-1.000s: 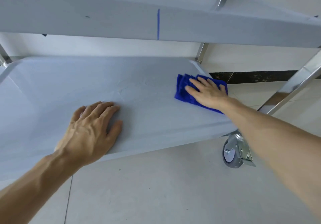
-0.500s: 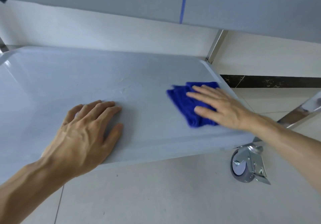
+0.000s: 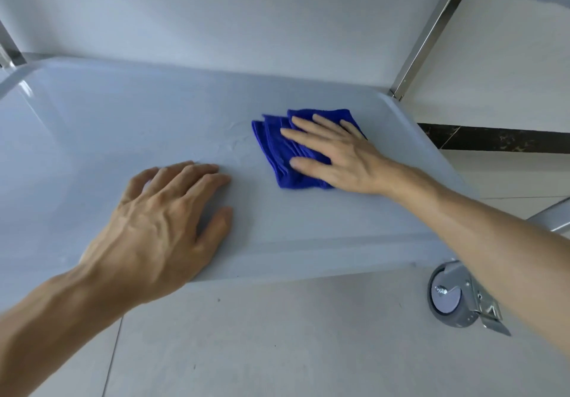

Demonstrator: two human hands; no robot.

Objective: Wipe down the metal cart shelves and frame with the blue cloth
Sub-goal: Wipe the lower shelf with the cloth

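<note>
Nearest of all, the pale tiled floor (image 3: 277, 344) fills the bottom of the view, crossed by a thin grout line at lower left. On it, at lower right, stands a grey caster wheel (image 3: 447, 299) in a shiny metal bracket with a brake tab; a forearm partly covers its right side.

Just above the floor runs the front lip of the cart shelf (image 3: 92, 125), a light grey tray with a raised, rounded rim. The left hand (image 3: 160, 221) lies palm down over that front edge, near the middle of the shelf. Its fingers are straight and close together, the thumb out to the right, and it holds nothing.

Farther in and to the right, the folded blue cloth (image 3: 277, 147) lies flat on the shelf floor, toward the right side but short of the right rim. The right hand (image 3: 336, 153) presses flat on top of it, fingers spread wide and straight, thumb along the cloth's near edge. Folded layers of cloth show past the fingertips on the left and far sides. Both hands are near each other but apart.

Beyond, a bright metal post (image 3: 425, 36) rises from the shelf's far right corner to the underside of a higher shelf (image 3: 216, 11). Behind stands a pale wall with a dark skirting strip (image 3: 493, 137).
</note>
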